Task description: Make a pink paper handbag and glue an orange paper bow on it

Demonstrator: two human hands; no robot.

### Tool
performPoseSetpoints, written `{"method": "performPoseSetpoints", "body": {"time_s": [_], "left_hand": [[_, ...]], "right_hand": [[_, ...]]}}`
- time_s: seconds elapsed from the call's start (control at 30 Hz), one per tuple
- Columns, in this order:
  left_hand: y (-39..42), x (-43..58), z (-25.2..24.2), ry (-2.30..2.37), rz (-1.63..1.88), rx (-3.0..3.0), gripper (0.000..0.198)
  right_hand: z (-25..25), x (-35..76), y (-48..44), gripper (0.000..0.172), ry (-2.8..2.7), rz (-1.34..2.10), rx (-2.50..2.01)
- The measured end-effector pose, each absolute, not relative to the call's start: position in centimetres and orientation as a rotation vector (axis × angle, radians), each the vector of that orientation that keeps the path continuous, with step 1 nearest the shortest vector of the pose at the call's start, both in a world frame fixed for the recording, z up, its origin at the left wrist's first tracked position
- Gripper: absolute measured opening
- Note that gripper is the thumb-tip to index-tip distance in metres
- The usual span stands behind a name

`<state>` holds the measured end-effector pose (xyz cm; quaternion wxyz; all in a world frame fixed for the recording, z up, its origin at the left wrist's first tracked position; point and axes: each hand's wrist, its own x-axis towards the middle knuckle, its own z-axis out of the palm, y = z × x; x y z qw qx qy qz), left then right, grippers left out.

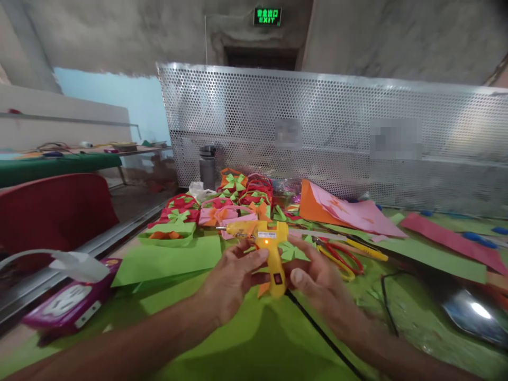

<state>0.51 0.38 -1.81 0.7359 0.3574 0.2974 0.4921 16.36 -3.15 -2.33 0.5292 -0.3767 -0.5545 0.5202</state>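
A yellow glue gun [274,259] is held upright, its nozzle pointing left and an orange light glowing on its side. My left hand [234,275] grips it, thumb on the near side and fingers partly hidden behind. Just right of the handle is my right hand [321,278], its thumb and index finger apart; its lower fingers are partly hidden near the handle. Behind that hand's fingers shows a light green paper bow [294,251]. A bit of orange paper [263,289] peeks out by the handle's base.
Small paper bags [186,207] with bows stand at the back beside a grey bottle [207,168]. Green sheets [170,260] and a purple tissue box [73,304] lie left. Scissors [344,258], a yellow cutter [367,249], coloured sheets [353,209] and a dark shiny object [472,312] are right.
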Motion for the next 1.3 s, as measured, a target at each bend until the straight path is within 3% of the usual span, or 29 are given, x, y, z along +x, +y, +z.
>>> {"method": "performPoseSetpoints", "body": {"time_s": [0.13,0.37,0.7,1.3], "left_hand": [[0.6,0.3,-2.1,0.675,1.089,0.795,0.038],[0.8,0.2,-2.4,0.555,1.036,0.913,0.027],[0.7,0.0,-2.7,0.594,1.022,0.937,0.021],[0.7,0.3,-3.2,0.76,1.057,0.833,0.037]], "right_hand": [[-2.4,18.8,-2.5,0.041,-1.269,0.995,-1.061],[-0.4,19.8,-3.0,0.021,-1.433,0.705,-1.149],[0.0,19.7,-3.4,0.026,-1.541,0.554,-1.23],[-0.1,19.7,-3.4,0.031,-1.576,0.503,-1.271]]}}
